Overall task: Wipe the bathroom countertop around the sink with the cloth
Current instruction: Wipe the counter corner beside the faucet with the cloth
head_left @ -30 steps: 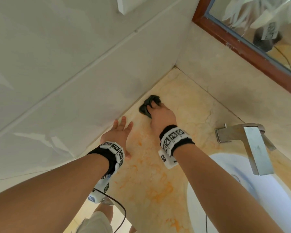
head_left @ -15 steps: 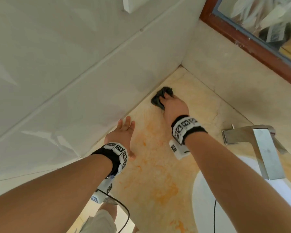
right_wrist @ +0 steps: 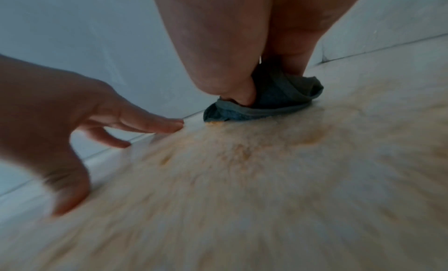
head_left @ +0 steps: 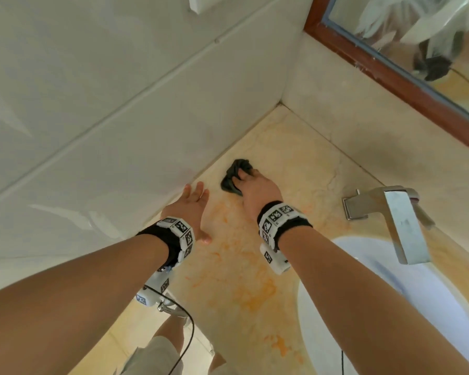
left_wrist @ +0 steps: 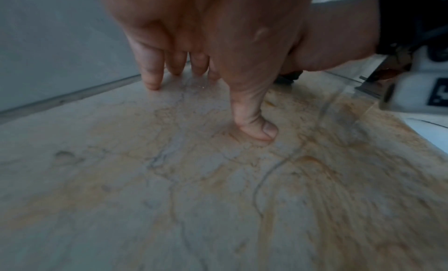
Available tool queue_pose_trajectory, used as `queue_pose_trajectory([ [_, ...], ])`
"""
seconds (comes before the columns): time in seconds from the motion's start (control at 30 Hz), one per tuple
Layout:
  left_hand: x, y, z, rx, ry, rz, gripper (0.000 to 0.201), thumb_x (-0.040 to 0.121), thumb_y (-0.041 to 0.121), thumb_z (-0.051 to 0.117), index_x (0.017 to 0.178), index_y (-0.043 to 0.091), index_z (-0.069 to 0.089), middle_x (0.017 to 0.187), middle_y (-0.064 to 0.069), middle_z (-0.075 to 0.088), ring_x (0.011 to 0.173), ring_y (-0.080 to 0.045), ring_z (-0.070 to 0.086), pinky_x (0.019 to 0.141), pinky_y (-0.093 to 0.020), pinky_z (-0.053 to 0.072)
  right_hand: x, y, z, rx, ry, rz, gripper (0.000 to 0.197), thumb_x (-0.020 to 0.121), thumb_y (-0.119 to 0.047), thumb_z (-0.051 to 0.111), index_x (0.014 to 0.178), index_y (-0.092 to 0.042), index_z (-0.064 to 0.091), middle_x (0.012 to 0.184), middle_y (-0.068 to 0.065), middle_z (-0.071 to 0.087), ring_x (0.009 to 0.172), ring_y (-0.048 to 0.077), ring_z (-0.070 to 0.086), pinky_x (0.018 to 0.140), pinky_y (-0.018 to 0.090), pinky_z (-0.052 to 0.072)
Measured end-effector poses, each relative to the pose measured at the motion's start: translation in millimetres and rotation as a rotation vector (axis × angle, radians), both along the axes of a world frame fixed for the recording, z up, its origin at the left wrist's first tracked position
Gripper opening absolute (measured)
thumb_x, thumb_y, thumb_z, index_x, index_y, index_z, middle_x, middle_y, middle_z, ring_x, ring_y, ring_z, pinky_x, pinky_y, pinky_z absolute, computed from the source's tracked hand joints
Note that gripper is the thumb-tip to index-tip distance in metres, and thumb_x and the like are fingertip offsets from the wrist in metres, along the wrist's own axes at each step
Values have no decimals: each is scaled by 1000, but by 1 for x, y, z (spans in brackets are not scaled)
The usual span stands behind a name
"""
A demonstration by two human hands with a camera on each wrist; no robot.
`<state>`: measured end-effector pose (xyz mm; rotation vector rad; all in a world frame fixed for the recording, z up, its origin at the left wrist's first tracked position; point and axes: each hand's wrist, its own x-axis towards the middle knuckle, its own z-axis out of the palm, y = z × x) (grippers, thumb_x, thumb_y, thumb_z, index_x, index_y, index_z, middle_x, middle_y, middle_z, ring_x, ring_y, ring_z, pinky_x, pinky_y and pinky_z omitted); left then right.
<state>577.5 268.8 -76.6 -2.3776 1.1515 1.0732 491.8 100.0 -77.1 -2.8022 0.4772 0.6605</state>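
Note:
A dark grey cloth [head_left: 233,177] lies bunched on the beige marble countertop [head_left: 255,280], close to the left wall tiles. My right hand [head_left: 255,190] grips it, fingers curled over it and pressing it down; in the right wrist view the cloth [right_wrist: 278,100] spreads out under my thumb. My left hand [head_left: 192,204] rests open on the counter beside the wall, just left of the cloth. In the left wrist view its fingertips [left_wrist: 150,70] and thumb [left_wrist: 254,122] touch the stone. Orange stains mark the counter between my arms.
A white sink basin [head_left: 390,307] is sunk into the counter at the right, with a square metal faucet [head_left: 398,220] over it. A wood-framed mirror [head_left: 390,69] hangs on the back wall. The walls meet in a corner beyond the cloth.
My right hand pushed the cloth out toward the corner, then drew it back toward my left hand. The left hand has stayed planted on the counter.

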Motion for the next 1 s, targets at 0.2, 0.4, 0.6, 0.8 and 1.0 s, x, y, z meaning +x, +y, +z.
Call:
queue_pose_trajectory([
  [0.2, -26, 33, 0, -86, -3, 154, 90, 92, 55, 56, 157, 23, 3, 164, 3, -12, 151, -16, -6, 121, -41, 21, -52, 17, -7, 79, 25, 25, 63, 95, -7, 42, 152, -29, 27, 161, -8, 15, 148, 22, 13, 115, 39, 31],
  [0.4, -33, 54, 1, 31, 5, 140, 110, 82, 64, 63, 156, 28, -10, 160, 3, -25, 150, -22, -12, 121, -44, 20, -47, -4, -3, 74, 17, -54, 62, 97, -8, 43, 152, -30, 27, 161, -8, 15, 148, 21, 14, 116, 37, 27],
  [0.6, -23, 55, 1, 81, 16, 63, 117, 80, 56, 71, 153, 32, -17, 158, 5, -30, 150, -22, -14, 116, -39, 32, -8, -48, -4, -18, -13, -152, 62, 94, -10, 51, 151, -26, 32, 160, -3, 23, 143, 26, 27, 113, 37, 30],
  [0.8, -29, 58, -1, 81, 15, 77, 120, 80, 47, 75, 152, 33, -21, 155, 7, -35, 148, -21, -18, 116, -42, 32, 18, -59, -12, -55, -16, -171, 62, 93, -15, 53, 151, -23, 32, 160, 0, 21, 142, 27, 28, 111, 38, 32],
  [1.0, -27, 55, -1, 97, 9, 67, 122, 79, 47, 76, 152, 31, -20, 156, 4, -33, 149, -23, -17, 117, -38, 30, -3, -27, -11, -30, -65, -85, 63, 94, -17, 54, 152, -22, 28, 161, -2, 18, 145, 28, 21, 114, 38, 31],
])
